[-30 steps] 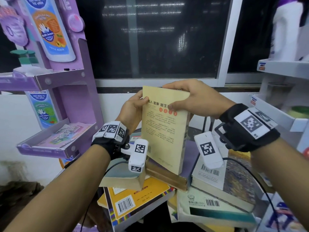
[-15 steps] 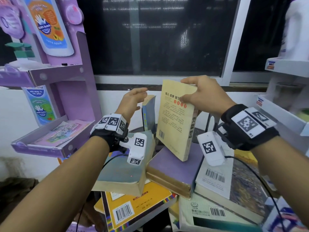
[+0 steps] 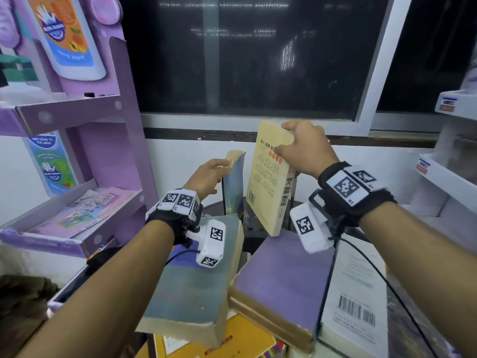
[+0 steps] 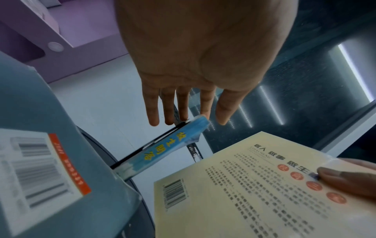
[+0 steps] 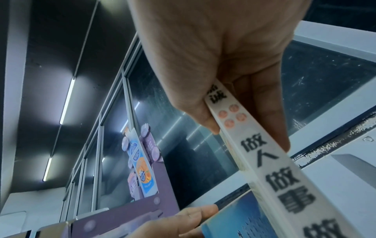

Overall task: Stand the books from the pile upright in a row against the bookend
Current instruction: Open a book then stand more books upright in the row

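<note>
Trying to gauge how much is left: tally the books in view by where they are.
Standing upright: 1, the blue book.
Held in the right hand: 1, the cream book.
Lying in the pile: 4, the grey book, purple book, white book, yellow book.
Total: 6 in view.

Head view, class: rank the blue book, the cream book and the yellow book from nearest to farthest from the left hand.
From the left hand:
1. Blue book, upright, touching its fingertips.
2. Cream book, to the right, held by the right hand.
3. Yellow book, low in the pile, nearest the camera.
</note>
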Action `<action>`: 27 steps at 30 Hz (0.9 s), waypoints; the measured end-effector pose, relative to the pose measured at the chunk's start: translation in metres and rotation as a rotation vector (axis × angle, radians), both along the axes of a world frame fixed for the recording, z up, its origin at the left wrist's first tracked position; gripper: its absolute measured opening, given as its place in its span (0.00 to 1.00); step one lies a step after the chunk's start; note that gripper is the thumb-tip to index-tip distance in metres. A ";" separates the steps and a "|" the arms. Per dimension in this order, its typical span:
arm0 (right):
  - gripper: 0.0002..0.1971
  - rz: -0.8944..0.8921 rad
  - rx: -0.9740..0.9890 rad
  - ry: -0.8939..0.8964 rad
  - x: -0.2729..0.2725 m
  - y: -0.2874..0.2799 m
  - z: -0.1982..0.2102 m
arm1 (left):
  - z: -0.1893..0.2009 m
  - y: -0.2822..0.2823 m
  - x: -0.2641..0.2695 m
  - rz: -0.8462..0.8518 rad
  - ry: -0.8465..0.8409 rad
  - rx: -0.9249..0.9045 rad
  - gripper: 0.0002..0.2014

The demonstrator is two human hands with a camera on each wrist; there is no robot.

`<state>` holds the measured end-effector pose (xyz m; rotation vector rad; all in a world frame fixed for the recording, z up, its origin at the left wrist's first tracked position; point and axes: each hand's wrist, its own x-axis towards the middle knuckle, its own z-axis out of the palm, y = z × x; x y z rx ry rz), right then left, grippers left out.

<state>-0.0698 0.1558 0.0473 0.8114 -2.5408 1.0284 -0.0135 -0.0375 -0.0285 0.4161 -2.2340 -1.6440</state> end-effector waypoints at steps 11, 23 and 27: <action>0.16 -0.032 -0.008 -0.028 -0.036 -0.054 -0.032 | -0.008 -0.021 -0.015 -0.123 0.015 0.091 0.17; 0.24 0.036 0.031 -0.093 -0.046 -0.097 -0.065 | -0.034 -0.037 -0.024 -0.224 0.114 0.011 0.32; 0.24 0.069 0.077 -0.097 -0.043 -0.103 -0.070 | -0.042 -0.040 -0.027 -0.192 0.164 -0.023 0.36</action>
